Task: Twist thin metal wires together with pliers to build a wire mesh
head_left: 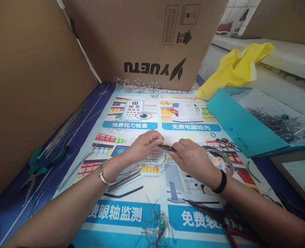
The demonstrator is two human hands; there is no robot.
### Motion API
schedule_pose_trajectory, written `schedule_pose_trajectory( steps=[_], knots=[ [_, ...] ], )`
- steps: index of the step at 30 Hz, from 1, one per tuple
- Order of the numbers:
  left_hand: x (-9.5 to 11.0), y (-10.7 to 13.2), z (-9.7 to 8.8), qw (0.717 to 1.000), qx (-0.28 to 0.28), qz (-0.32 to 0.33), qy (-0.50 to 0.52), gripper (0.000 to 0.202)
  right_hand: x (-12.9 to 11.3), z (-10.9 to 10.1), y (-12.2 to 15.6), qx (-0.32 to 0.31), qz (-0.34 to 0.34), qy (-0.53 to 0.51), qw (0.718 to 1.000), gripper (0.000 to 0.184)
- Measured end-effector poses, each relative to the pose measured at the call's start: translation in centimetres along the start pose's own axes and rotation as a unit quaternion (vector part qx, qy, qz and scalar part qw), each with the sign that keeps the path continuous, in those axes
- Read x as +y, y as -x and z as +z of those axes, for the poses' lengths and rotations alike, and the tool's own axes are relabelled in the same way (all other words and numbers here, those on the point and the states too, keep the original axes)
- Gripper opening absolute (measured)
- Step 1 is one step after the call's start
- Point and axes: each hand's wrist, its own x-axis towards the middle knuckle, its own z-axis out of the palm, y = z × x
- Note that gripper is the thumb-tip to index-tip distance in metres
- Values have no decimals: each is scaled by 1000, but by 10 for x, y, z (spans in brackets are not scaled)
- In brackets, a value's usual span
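My left hand (145, 144) is closed in a pinch on a thin wire (152, 164) over a printed poster (132, 213) that covers the table. My right hand (193, 159) is wrapped round small yellow-handled pliers (169, 148), whose dark tip points left and meets the left fingertips. The wire loops down below both hands. A silver bangle sits on my left wrist and a black band on my right wrist. A bundle of straight wires (124, 179) lies just under my left forearm.
A large cardboard box (147, 38) stands behind, another cardboard wall on the left. Teal-handled pliers (40, 164) and long wires lie at left. A teal tray (235, 124) of wire scraps, black rings (226, 142), a yellow bag (235, 67), red-handled scissors (219, 220) sit at right.
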Motion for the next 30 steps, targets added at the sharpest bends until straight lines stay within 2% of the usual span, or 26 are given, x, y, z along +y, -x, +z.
schedule_pose_trajectory(
  steps=[30],
  knots=[
    [-3, 0, 0, 1000, -3, 5, 17, 19, 0, 2, 0, 16, -6, 9, 1000, 26]
  ],
)
